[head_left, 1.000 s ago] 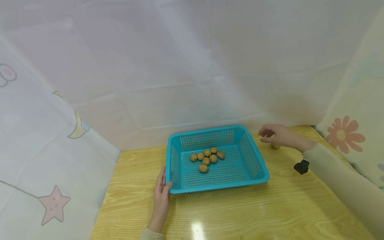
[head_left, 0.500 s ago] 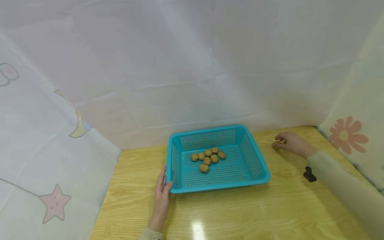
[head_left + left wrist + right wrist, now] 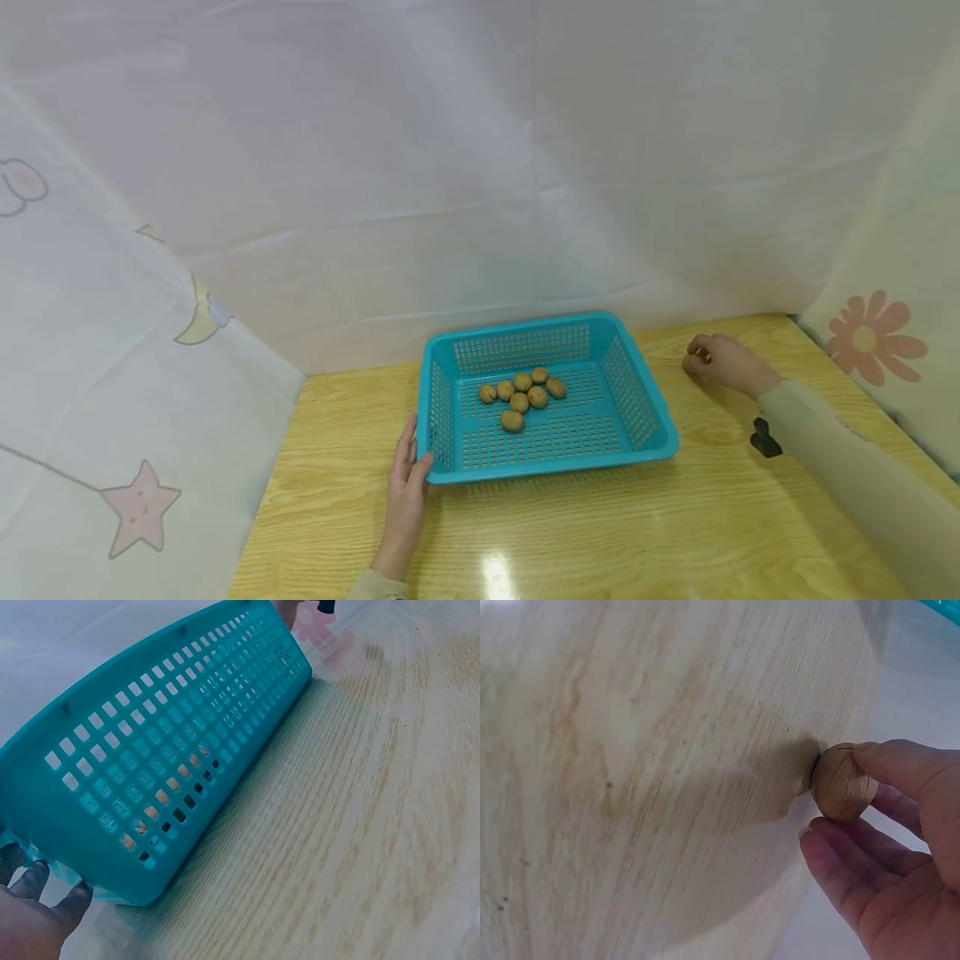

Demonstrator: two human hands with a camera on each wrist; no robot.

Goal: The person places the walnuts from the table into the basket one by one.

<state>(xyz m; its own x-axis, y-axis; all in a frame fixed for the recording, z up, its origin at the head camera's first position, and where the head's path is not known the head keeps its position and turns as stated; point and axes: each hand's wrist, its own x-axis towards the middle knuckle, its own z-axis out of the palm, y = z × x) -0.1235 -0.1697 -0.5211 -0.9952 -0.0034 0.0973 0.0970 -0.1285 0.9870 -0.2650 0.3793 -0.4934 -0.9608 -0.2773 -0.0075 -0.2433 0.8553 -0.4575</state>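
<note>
A turquoise plastic basket [image 3: 551,469] with slotted walls sits on the wooden table, with several walnuts [image 3: 512,421] grouped on its floor. My left hand [image 3: 405,504] grips the basket's left side near the front corner, thumb over the rim and fingers along the outer wall. To the right of the basket, my right hand [image 3: 731,365] pinches a single walnut [image 3: 844,784] between thumb and fingers. That walnut is right at the tabletop and casts a shadow there; in the head view the fingers mostly cover it.
The wooden table [image 3: 337,467] extends in front of the basket and to both sides. A pale cloth [image 3: 480,167] hangs close behind the basket, and printed cloths with a star [image 3: 141,510] and a flower [image 3: 866,337] flank the left and right.
My right hand has moved right and down from beside the basket to the lone walnut, and its fingers have closed on it. The left hand and basket stay in place.
</note>
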